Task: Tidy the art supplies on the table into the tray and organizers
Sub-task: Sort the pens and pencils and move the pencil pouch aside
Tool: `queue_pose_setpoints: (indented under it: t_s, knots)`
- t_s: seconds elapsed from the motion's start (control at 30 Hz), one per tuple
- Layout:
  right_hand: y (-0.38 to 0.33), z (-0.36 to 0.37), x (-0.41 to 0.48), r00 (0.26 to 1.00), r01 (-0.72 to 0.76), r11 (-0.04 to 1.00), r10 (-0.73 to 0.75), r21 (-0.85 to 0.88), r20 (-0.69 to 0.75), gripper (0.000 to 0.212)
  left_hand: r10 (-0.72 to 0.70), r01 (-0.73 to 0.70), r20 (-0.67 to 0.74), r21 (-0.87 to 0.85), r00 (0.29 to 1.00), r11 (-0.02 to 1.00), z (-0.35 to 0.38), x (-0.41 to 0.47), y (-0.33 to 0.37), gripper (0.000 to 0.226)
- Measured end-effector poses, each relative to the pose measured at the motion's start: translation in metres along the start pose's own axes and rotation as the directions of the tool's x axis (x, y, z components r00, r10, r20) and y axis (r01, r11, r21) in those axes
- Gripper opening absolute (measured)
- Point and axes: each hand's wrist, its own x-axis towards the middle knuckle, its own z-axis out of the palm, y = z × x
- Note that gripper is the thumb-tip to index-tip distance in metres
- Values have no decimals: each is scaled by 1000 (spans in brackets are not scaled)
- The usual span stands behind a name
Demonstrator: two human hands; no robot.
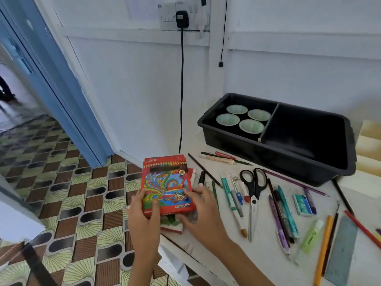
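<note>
A red box of colour pencils (167, 182) is held at the table's left corner, lifted slightly over another flat packet (172, 225). My left hand (144, 215) grips its lower left edge, thumb on the front. My right hand (201, 209) holds its lower right edge, fingers around the side. A black divided tray (309, 159) stands at the back right, with several pale cups (236, 109) in its left compartment and the right compartment bare. Black scissors (254, 190), pens, pencils, a marker (201, 178) and a glue tube (311, 236) lie scattered on the white table (263, 263).
A stapler-pin box (303, 204) and a grey ruler (341, 250) lie at the right. A black cable (181, 89) hangs down the white wall behind the table's corner. Patterned floor tiles lie to the left, beyond the table edge.
</note>
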Motion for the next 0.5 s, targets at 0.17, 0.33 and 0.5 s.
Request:
queue_pose_setpoints:
  t_s: [0.17, 0.33, 0.5]
  knots:
    - [1, 1, -2, 999, -25, 1000, 25, -17, 40, 64, -19, 16, 28, 119, 999, 993, 2, -3, -5, 44]
    - [1, -13, -4, 1000, 4, 1000, -4, 6, -20, 57, 144, -150, 40, 260, 989, 954, 14, -9, 7, 43]
    - [16, -41, 0, 979, -70, 997, 64, -25, -191, 34, 264, -286, 135, 189, 955, 939, 38, -18, 23, 41]
